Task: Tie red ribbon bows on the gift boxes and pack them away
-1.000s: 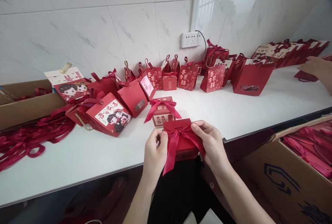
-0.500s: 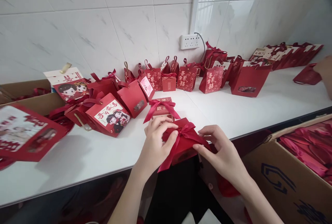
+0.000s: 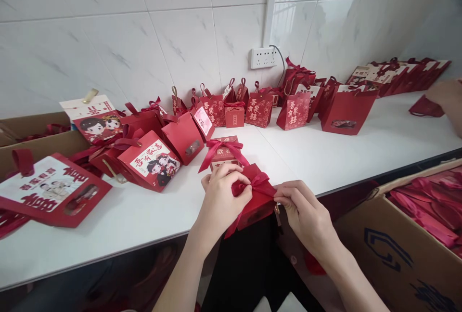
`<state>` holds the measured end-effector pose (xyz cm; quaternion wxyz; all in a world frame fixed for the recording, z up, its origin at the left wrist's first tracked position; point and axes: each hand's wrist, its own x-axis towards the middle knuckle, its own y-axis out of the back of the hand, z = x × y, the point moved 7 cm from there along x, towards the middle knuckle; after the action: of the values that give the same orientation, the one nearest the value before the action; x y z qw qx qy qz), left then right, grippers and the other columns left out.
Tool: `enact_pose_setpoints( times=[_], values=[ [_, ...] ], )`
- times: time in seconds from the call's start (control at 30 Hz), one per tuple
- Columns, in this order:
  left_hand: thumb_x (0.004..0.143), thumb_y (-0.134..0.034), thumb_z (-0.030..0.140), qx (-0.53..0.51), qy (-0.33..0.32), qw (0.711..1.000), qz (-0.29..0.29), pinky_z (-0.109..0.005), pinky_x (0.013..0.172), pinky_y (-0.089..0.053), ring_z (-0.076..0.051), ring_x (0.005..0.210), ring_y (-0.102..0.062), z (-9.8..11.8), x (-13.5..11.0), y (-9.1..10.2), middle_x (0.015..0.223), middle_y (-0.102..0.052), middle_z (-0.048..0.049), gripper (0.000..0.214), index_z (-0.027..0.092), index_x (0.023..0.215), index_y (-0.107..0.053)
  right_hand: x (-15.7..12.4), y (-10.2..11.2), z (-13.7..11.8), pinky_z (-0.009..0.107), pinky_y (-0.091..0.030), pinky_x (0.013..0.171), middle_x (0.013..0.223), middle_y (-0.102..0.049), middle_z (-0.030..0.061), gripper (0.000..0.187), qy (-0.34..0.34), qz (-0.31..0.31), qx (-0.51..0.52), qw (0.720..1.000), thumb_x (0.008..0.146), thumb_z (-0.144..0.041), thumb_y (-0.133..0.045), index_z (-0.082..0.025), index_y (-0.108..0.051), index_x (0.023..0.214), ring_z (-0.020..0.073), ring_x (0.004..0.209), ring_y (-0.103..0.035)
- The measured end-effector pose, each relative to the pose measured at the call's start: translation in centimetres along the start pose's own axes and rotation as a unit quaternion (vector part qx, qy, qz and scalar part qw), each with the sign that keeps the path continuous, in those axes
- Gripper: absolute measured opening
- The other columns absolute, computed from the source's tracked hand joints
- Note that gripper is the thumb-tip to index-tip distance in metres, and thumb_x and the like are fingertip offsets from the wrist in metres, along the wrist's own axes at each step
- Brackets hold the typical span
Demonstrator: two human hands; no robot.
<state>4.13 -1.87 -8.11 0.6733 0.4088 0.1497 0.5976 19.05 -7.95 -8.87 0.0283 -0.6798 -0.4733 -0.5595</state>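
A red gift box [image 3: 254, 211] with a dark red ribbon bow [image 3: 260, 183] sits at the counter's front edge between my hands. My left hand [image 3: 224, 201] curls over the box's left side, thumb and fingers closed on the bow's left loop. On the other side, my right hand [image 3: 305, 211] pinches the right part of the ribbon between thumb and fingers. Just behind stands another small red box [image 3: 223, 151], tied with a ribbon bow. My fingers hide part of the box and the bow's left side.
Red gift bags [image 3: 341, 110] and boxes line the white counter [image 3: 151, 215] along the tiled wall. An open carton [image 3: 390, 249] of red ribboned items stands at lower right, another carton [image 3: 36, 117] at left. Another person's hand [image 3: 445, 100] is at far right, near a red bag [image 3: 426, 106].
My right hand, loosely open before, has closed on the ribbon's right part. My left fingers have closed on the bow. At far left, a red bag has tipped, its handle now showing.
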Motion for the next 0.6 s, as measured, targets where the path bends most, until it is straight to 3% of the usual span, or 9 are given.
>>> enact_pose_setpoints(
  times=[0.3,0.43,0.5,0.6],
  values=[
    [0.074,-0.06,0.017,-0.013,0.028,1.0,0.0,-0.052,0.099,-0.026,-0.025,0.109,-0.054,-0.4,0.2,-0.3,0.103,-0.062,-0.0009,0.01,0.023,0.067,-0.063,-0.7,0.7,0.1,0.019,-0.054,0.057,0.081,-0.059,0.0032,0.023,0.012,0.0,-0.026,1.0,0.09,-0.004,-0.042,-0.023,-0.054,0.084,0.0119,0.07,-0.065],
    [0.076,-0.06,0.019,-0.035,0.007,0.999,0.002,-0.048,0.1,-0.029,-0.024,0.108,-0.054,-0.6,0.3,-0.2,0.104,-0.061,-0.0009,0.008,0.023,0.07,-0.064,-1.2,0.9,0.3,0.021,-0.052,0.056,0.082,-0.06,0.0039,0.018,0.001,-0.023,-0.033,0.999,0.091,-0.01,-0.045,-0.022,-0.055,0.083,0.0125,0.069,-0.063],
    [0.078,-0.06,0.025,-0.071,-0.014,0.997,0.031,-0.042,0.099,-0.034,-0.022,0.107,-0.054,-0.9,0.1,0.7,0.107,-0.061,-0.002,0.006,0.024,0.082,-0.063,-0.7,1.3,0.3,0.025,-0.051,0.06,0.085,-0.061,0.006,0.008,-0.012,-0.027,-0.03,0.999,0.09,-0.02,-0.051,-0.021,-0.057,0.086,0.0155,0.073,-0.063],
    [0.083,-0.054,0.034,-0.1,0.016,0.989,0.105,-0.033,0.087,-0.041,-0.019,0.093,-0.056,-2.2,-0.5,2.5,0.095,-0.062,-0.0021,0.014,0.022,0.086,-0.06,1.1,1.8,1.4,0.03,-0.048,0.062,0.08,-0.061,0.0071,0.024,-0.097,-0.034,-0.019,0.995,0.091,-0.039,-0.047,-0.019,-0.057,0.081,0.0184,0.071,-0.059]
  ],
)
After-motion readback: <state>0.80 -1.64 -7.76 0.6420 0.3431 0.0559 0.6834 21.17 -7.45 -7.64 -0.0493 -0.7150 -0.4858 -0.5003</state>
